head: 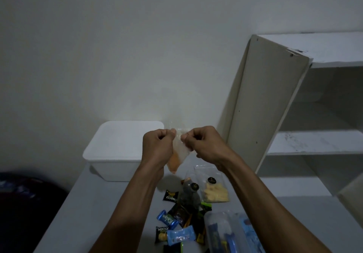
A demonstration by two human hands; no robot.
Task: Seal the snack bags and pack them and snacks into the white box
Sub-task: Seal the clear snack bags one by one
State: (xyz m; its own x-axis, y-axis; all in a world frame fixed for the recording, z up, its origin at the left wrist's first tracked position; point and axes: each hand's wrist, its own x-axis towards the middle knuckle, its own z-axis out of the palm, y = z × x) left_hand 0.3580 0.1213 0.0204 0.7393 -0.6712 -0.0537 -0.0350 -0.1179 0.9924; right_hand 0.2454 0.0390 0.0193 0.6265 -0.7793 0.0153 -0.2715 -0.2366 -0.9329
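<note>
I hold a clear snack bag [177,154] with orange contents up in the air, above the table. My left hand [158,146] pinches its top edge on the left, and my right hand [204,144] pinches the same edge on the right. The white box [117,154] stands behind and left of the hands with its lid on. On the table below lie two more clear bags, one with yellow snacks [215,191] and one with dark contents [189,193]. Several small wrapped snacks [172,221] lie nearer to me.
A clear plastic container [225,231] with blue packets sits at the front right. A white shelf unit [314,105] rises at the right, with a loose board [265,105] leaning beside it. A dark object [25,203] lies left of the table.
</note>
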